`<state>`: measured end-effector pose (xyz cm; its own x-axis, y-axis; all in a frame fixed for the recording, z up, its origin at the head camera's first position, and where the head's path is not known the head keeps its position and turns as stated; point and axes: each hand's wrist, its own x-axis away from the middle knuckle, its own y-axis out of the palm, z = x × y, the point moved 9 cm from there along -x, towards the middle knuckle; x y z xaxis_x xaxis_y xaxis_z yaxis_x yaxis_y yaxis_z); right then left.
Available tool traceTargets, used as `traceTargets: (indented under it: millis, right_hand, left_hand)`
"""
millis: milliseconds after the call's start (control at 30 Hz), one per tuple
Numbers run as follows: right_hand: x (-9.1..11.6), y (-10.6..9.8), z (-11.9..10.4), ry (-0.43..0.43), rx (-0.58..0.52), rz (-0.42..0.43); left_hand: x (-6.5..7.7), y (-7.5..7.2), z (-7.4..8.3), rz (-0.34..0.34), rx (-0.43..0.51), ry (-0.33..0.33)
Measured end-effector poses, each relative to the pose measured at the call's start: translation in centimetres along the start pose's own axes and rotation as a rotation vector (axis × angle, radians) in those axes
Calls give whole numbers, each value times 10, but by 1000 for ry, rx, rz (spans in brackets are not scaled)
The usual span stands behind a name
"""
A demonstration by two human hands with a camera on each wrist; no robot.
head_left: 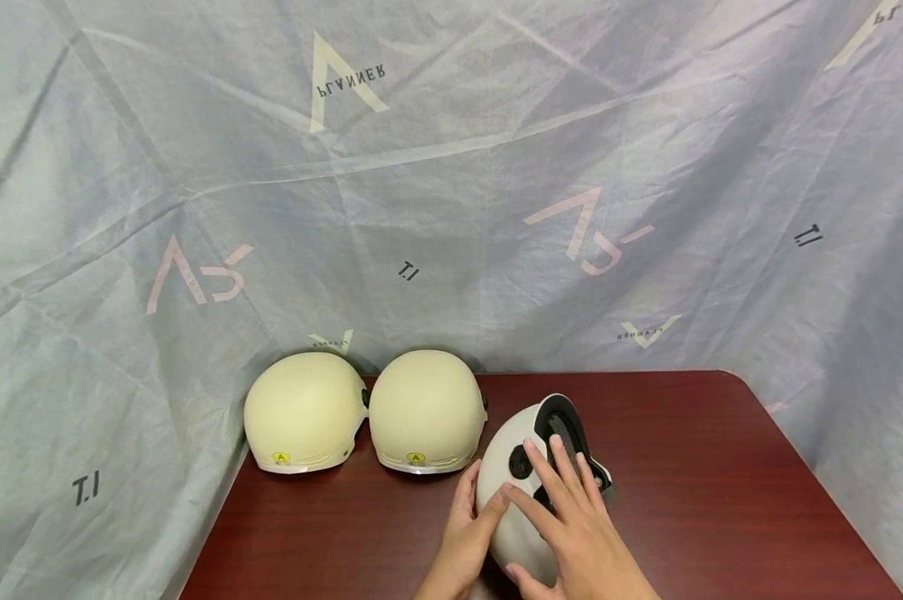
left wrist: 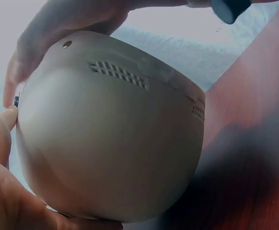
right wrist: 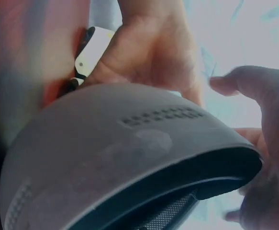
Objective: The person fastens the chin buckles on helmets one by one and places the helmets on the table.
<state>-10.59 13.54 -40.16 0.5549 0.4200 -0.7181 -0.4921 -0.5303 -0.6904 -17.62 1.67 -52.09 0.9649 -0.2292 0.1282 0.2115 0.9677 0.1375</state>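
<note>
A white helmet (head_left: 517,537) is tipped on its side at the table's front, its black-lined opening turned to the right. My left hand (head_left: 460,533) grips the shell from the left, thumb on top and fingers round the far side. In the left wrist view the helmet's rounded shell (left wrist: 115,134) fills the middle, with a row of vent holes. My right hand (head_left: 582,529) spreads its straight fingers over the side with the round black fitting (head_left: 521,461) and the opening. From the right wrist, the dark inner lining (right wrist: 177,179) shows under the rim.
Two cream helmets, a left one (head_left: 304,408) and a right one (head_left: 425,408), stand side by side at the table's back left, each with a yellow sticker. The dark red table (head_left: 691,475) meets a grey printed cloth (head_left: 436,208) behind and at the sides.
</note>
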Motion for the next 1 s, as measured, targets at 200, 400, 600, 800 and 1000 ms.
traceTargets:
  millis: [200, 400, 600, 800, 1000]
  right_hand:
    - [7, -4, 10, 12, -20, -24]
    - [11, -13, 27, 65, -113, 30]
    - [16, -22, 36, 65, -160, 85]
    - [20, -32, 43, 46, -230, 180]
    - [21, -40, 47, 41, -280, 216]
  left_hand:
    - [4, 9, 4, -29, 0, 25]
    - [4, 18, 11, -89, 13, 95]
    - [2, 19, 3, -83, -95, 85]
    - [-6, 20, -8, -58, -76, 87]
    - [-11, 20, -6, 0, -96, 120]
